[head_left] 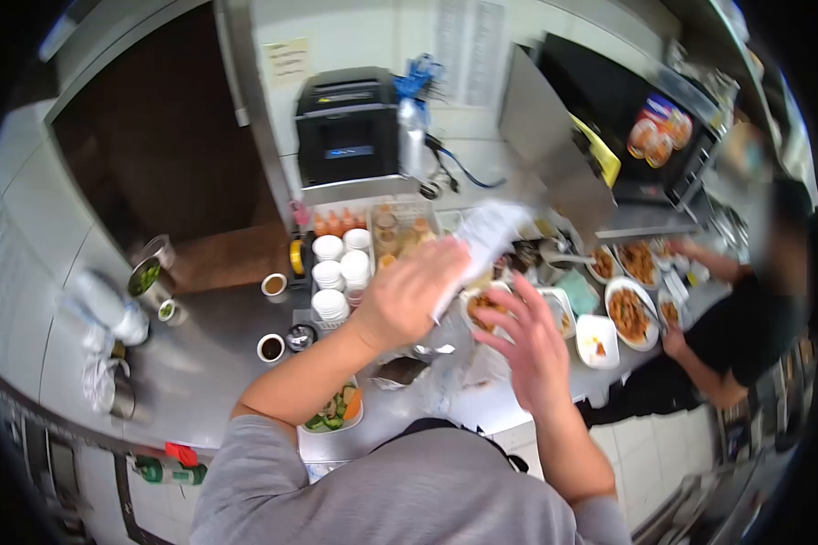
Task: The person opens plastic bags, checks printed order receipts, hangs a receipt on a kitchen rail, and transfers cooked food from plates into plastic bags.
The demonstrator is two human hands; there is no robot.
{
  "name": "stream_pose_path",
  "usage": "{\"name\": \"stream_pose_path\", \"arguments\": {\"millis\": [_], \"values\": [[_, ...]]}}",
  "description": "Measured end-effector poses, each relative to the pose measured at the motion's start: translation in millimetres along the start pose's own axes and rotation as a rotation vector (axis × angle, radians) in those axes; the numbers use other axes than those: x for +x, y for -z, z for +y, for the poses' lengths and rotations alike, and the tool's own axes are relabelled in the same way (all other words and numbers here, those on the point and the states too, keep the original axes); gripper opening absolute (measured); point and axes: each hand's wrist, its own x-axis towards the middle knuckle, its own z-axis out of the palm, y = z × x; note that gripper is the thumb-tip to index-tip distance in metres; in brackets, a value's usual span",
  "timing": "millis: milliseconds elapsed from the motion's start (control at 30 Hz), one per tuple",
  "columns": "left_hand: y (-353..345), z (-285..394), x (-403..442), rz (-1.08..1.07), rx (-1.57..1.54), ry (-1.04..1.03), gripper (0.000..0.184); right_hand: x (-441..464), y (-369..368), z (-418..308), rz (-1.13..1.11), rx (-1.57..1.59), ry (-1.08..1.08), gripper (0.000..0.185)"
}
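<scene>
My left hand (413,286) is raised over the counter, its fingers closed on a long white paper slip (491,238) with faint print. Beside it my right hand (532,341) is held up with fingers spread and nothing in them. Below and behind the hands, partly covered, is a dish of brown food (483,311). A clear plastic bag (454,372) lies on the counter under them. Near my left forearm sits a tray of cut vegetables (336,409).
Stacked white cups (330,272) fill a basket below a black printer (347,127). Two sauce cups (270,347) stand to the left. At right, a co-worker (745,318) reaches among several food dishes (653,338). A metal panel (554,136) rises behind.
</scene>
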Motion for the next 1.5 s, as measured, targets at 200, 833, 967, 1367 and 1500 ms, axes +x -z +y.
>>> {"name": "stream_pose_path", "arguments": {"millis": [200,833,967,1367,1500], "values": [[0,28,3,-0.37,-0.182,-0.161,0.043,40,8,6,0.241,0.117,-0.075,0.031],[-36,4,40,-0.156,-1.241,1.181,0.023,26,69,-53,0.378,0.029,-0.011,0.024],[-45,11,50,-0.15,-1.23,1.159,0.021,28,43,-65,0.221,0.022,-0.075,0.032],[-8,3,75,0.071,-1.254,0.72,0.084,90,12,-81,0.302,-0.757,0.777,0.041],[117,-63,147,0.445,0.12,0.006,0.044,85,-12,-127,0.313,-0.633,1.042,0.041]]}}
